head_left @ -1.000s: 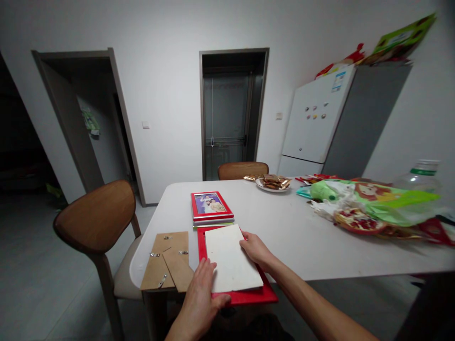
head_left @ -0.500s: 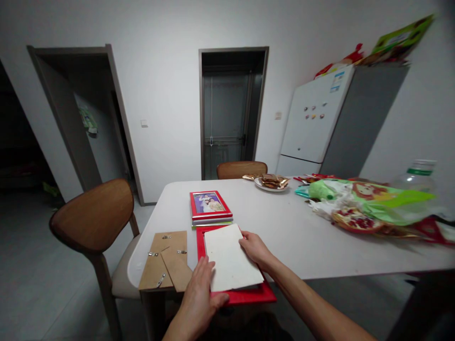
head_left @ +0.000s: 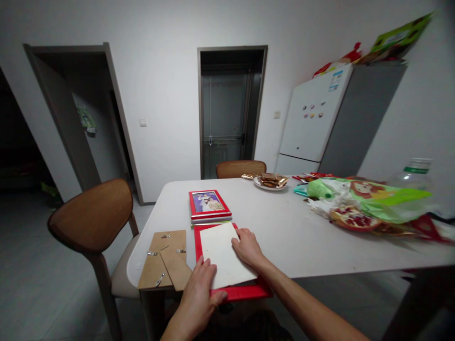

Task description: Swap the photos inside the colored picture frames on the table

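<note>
A red picture frame (head_left: 249, 292) lies at the near edge of the table, its near end jutting past it. On the frame is a white sheet of paper or card (head_left: 223, 255), slightly askew and covering most of the opening. My left hand (head_left: 201, 286) grips the frame's near left corner, thumb along the near bar and fingers by the sheet's left edge. With curled fingers, my right hand (head_left: 248, 247) holds the sheet's right edge; its fingertips are partly hidden. Left of the frame lies a brown backing board (head_left: 161, 258) with metal clips and a stand flap.
Behind the red frame sits a stack of frames topped by a framed photo (head_left: 209, 203). A plate of gold-wrapped packets (head_left: 270, 181) stands farther back. Bags (head_left: 377, 194), a cut pomegranate (head_left: 351, 217) and a clear bottle (head_left: 414, 175) crowd the right. A wooden chair (head_left: 94, 215) stands left.
My right hand has moved left, and the white sheet has shifted left with it over the red frame. My left hand stays at the frame's corner.
</note>
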A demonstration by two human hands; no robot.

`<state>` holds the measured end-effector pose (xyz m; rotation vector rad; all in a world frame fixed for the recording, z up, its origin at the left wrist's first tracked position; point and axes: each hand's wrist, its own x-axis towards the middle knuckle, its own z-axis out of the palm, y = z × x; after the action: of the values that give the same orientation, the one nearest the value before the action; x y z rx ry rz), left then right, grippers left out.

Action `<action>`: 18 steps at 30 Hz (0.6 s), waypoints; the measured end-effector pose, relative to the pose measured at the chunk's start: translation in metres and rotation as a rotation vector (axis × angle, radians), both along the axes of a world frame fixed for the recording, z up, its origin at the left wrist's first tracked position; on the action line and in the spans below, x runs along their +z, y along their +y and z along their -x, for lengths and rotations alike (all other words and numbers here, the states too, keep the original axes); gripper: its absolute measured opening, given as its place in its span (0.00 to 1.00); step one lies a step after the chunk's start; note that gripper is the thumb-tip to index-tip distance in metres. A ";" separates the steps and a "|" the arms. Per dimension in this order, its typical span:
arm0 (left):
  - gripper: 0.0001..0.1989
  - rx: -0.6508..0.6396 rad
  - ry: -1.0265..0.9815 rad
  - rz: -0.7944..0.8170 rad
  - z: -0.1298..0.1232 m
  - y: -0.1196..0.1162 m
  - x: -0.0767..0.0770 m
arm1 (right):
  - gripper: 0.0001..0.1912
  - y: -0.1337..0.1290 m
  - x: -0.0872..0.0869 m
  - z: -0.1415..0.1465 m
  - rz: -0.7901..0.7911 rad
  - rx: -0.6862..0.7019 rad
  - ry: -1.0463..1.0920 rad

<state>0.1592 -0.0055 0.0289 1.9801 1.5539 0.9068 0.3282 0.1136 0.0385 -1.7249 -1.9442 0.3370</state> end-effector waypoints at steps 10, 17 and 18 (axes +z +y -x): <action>0.19 -0.056 0.116 0.028 -0.005 -0.004 0.019 | 0.18 -0.008 -0.009 0.005 -0.030 -0.008 -0.251; 0.19 -0.043 0.103 0.060 -0.005 -0.005 0.023 | 0.22 -0.021 0.013 -0.013 0.018 0.133 -0.186; 0.19 -0.045 0.106 0.054 -0.005 -0.006 0.022 | 0.21 -0.026 0.015 -0.017 0.002 0.152 -0.192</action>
<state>0.1642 -0.0111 0.0510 2.0460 1.5679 0.7453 0.3451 0.0871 0.0533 -1.6668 -2.2197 0.2340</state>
